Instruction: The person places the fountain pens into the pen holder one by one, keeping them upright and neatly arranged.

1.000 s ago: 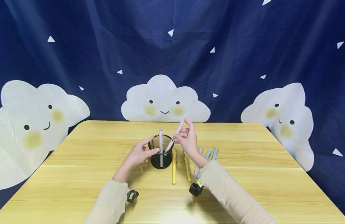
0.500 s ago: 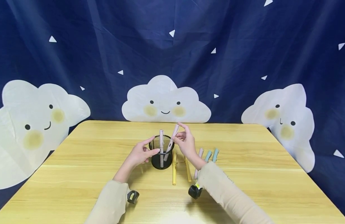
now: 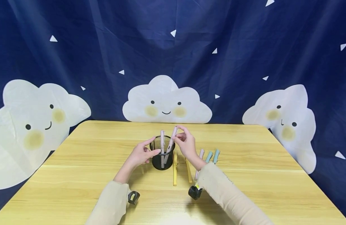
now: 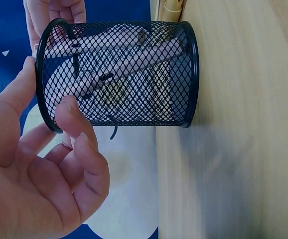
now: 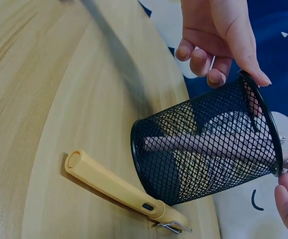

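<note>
A black mesh pen holder stands upright on the wooden table. My left hand holds it by the rim, thumb on the near side and index finger at the back left. Inside leans one pale pink pen, its clip and cap above the rim. With thumb and fingers my right hand pinches a second pale pink pen, whose lower part is inside the holder. Through the mesh in the left wrist view, both pens show within the holder. The index fingertip of my right hand rests at that pen's top end.
Two yellow pens lie right of the holder; one yellow pen is close beside its base in the right wrist view. Another pink pen and two teal pens lie under and beyond my right forearm. A blue cloud-print cloth hangs behind the table.
My right hand has moved down and left, lowering the pink pen deeper into the holder and bringing it more upright. My left hand has kept its hold on the rim.
</note>
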`<action>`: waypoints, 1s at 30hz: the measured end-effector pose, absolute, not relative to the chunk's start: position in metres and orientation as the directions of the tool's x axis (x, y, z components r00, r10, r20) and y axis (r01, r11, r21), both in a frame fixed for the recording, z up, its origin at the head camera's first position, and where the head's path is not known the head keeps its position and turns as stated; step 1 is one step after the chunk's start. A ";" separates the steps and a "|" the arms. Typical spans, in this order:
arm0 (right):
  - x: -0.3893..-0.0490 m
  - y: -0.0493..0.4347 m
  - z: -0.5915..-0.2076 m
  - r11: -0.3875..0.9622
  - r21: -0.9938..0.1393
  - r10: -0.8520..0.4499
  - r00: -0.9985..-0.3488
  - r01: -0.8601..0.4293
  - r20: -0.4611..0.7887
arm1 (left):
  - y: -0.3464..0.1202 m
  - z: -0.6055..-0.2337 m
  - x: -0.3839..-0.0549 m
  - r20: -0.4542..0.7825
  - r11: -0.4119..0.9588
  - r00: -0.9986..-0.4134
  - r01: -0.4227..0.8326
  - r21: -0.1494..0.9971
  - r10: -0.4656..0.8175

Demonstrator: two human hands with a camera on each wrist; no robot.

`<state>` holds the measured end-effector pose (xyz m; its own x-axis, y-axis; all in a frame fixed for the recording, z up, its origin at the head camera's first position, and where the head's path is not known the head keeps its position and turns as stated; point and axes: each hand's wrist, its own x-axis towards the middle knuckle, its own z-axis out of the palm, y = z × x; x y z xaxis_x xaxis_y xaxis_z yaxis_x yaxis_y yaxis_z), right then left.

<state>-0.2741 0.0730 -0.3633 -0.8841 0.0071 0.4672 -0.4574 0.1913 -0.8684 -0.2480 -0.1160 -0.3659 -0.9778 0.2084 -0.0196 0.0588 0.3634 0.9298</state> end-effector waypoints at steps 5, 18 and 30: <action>-0.274 0.072 -0.364 0.241 -0.861 -0.001 -0.887 -0.449 0.462 | -0.116 -0.366 -0.248 -0.023 0.372 -0.978 0.057 0.926 0.207; -0.275 0.068 -0.370 0.299 -0.838 -0.028 -0.882 -0.456 0.470 | -0.116 -0.367 -0.249 -0.014 0.369 -0.977 0.067 0.927 0.212; -0.272 0.067 -0.371 0.330 -0.830 -0.053 -0.887 -0.450 0.459 | -0.115 -0.367 -0.249 -0.025 0.363 -0.979 0.052 0.930 0.204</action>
